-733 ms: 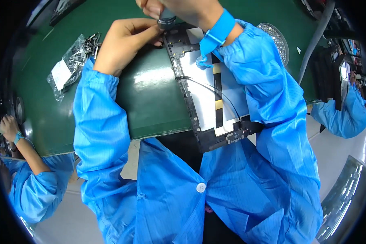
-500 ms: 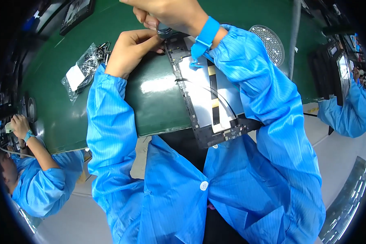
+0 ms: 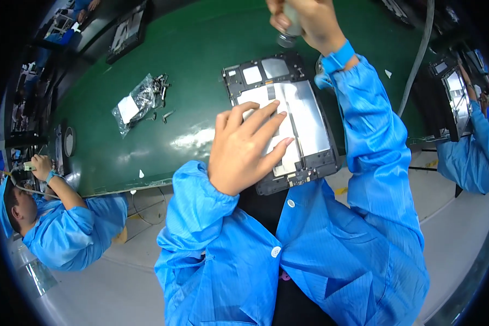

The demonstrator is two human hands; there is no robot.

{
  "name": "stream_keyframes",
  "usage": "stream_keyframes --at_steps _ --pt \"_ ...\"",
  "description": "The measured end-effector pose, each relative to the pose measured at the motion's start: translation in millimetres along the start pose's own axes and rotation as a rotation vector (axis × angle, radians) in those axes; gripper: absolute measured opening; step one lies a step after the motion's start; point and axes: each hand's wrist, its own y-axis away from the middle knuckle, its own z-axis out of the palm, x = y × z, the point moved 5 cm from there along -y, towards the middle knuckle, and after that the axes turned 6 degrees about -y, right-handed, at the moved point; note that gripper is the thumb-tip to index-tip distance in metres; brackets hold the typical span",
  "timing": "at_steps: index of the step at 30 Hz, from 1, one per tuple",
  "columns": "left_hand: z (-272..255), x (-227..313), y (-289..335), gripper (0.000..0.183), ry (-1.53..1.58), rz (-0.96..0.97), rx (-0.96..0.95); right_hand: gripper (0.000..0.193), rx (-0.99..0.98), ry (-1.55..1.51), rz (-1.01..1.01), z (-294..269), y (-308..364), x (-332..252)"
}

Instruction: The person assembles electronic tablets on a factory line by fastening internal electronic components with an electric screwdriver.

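Observation:
My left hand (image 3: 247, 144) lies with fingers spread over an opened tablet (image 3: 315, 117), touching the pale panels inside its black frame. Its near end overhangs the bench edge above my lap. Up beyond the tablet's far right corner, my right hand (image 3: 312, 24) is closed around a pale cylindrical tool (image 3: 291, 24) with a dark, ringed lower end, perhaps an electric screwdriver. That end is apart from the tablet, and its tip cannot be made out. Blue bands circle my right wrist.
A clear plastic bag (image 3: 141, 100) with small metal parts lies on the green bench (image 3: 190, 54) at left, some parts spilling out. A grey hose (image 3: 418, 60) hangs at right. Other people in blue work at both sides; a framed device (image 3: 127, 32) lies far left.
My left hand has come from the tablet's far corner back onto its middle, fingers spreading. My right hand has lifted the tool away to the right. The tablet has turned slightly, its far end now uncovered.

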Motion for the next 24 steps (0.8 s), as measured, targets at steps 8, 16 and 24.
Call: stream_keyframes --at_steps 8,16,24 --pt "2.5 58.5 39.1 0.059 -0.084 -0.134 -0.154 0.012 0.191 0.194 -0.063 -80.5 9.5 -39.8" --pt "37.0 -13.8 19.7 0.083 -0.186 -0.152 -0.175 0.021 0.138 0.455 -0.266 -127.3 9.6 -61.1" --pt "72.8 -199.3 -122.5 0.067 -0.537 0.203 0.004 0.016 0.203 0.408 -0.228 -158.1 32.8 -75.0"
